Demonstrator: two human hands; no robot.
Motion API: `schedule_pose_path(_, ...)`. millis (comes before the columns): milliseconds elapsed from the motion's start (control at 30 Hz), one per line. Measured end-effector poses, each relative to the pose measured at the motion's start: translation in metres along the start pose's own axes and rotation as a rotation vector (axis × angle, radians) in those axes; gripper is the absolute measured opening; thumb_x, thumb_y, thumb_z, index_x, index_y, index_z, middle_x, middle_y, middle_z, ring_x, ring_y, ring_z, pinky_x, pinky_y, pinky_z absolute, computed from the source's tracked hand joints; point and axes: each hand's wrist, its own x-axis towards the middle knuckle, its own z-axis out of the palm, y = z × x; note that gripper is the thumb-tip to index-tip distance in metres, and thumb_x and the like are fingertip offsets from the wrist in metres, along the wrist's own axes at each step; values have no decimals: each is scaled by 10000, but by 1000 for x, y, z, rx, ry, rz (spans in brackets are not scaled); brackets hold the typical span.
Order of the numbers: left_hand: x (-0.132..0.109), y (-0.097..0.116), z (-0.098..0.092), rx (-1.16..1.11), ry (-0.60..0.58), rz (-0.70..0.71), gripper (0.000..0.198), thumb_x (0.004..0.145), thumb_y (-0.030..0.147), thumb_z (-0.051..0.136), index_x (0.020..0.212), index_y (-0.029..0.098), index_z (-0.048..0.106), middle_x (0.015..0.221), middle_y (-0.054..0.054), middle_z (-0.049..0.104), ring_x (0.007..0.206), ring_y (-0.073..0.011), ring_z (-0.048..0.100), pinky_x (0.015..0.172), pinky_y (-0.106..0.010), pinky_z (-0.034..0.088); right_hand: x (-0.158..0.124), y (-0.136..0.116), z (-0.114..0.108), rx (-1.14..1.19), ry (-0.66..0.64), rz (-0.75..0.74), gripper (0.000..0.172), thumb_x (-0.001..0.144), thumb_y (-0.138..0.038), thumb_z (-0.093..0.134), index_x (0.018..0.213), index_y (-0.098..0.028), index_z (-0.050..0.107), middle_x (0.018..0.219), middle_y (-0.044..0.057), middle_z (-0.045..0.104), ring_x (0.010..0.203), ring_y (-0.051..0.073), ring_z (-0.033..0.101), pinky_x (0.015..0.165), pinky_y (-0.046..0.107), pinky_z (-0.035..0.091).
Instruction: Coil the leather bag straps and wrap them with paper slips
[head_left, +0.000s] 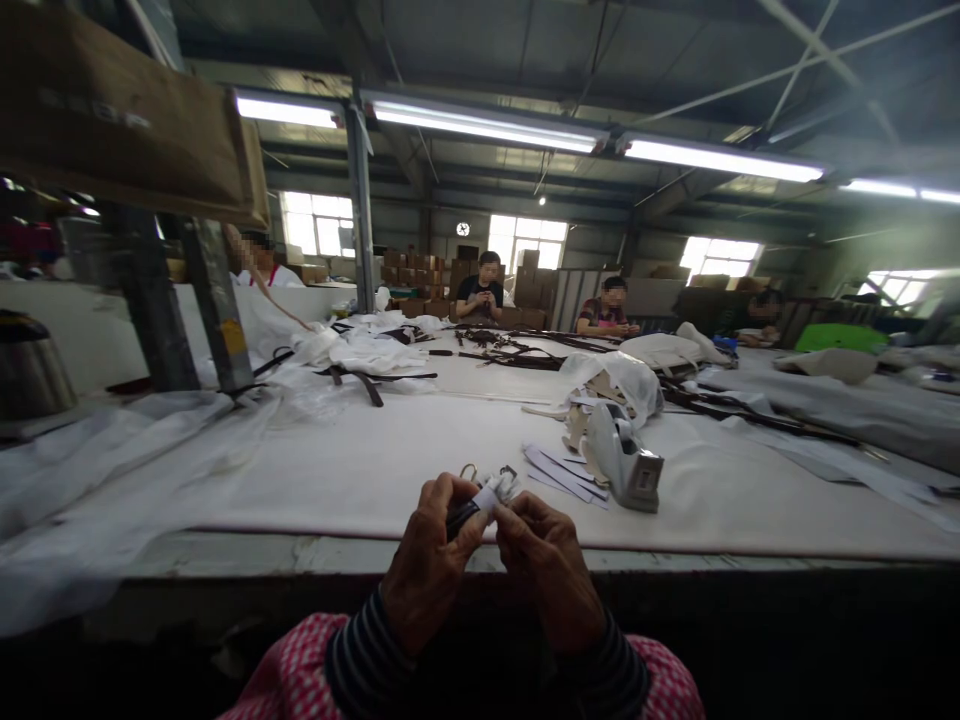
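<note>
My left hand [431, 550] is closed around a dark coiled strap [460, 518] just above the table's front edge. A white paper band [486, 497] goes around the strap, and whitish wrapping and metal hardware [508, 480] show at its far end. A gold-coloured ring [469, 471] sticks up behind my left fingers. Thumb and fingers of my right hand [544, 555] pinch at the band's near right edge; its fingertips partly cover what they grip. To the right of the hands lie loose white paper strips [564, 474] beside a grey tape dispenser [641, 478].
A clear plastic bag [634, 380] with beige pieces lies behind the dispenser. Dark straps [510, 350] and white wrapping [360, 350] spread across the far table. Metal posts [217, 300] and a brown bag [135, 120] stand at left. Several people sit opposite.
</note>
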Motion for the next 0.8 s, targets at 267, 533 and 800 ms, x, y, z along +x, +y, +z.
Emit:
schedule_pose_path(267,0,-4,-5,-141,-52,-50,219,886,411,601,919,196,570,902,-40,621,863,-210,583,796,-327,444,5,7,6,-8,46,-52,389,852,-467,712,695,-186,494,482,-91,385,421,46,269,398,197,193)
schedule_pose_path(533,5,-9,-4,-615,-83,-398,316,768,427,725,870,174,564,653,14,614,573,-144,579,546,-253,451,18,37,18,0,191,-149,426,789,-503,757,641,-187,512,516,-59,474,451,77,391,410,205,334)
schedule_pose_path(800,3,-15,-5,-738,-57,-445,323,741,397,775,845,162,578,663,3,647,561,-123,587,532,-225,461,16,43,16,9,119,-55,433,820,-522,725,647,-179,526,488,-50,505,412,76,419,405,204,333)
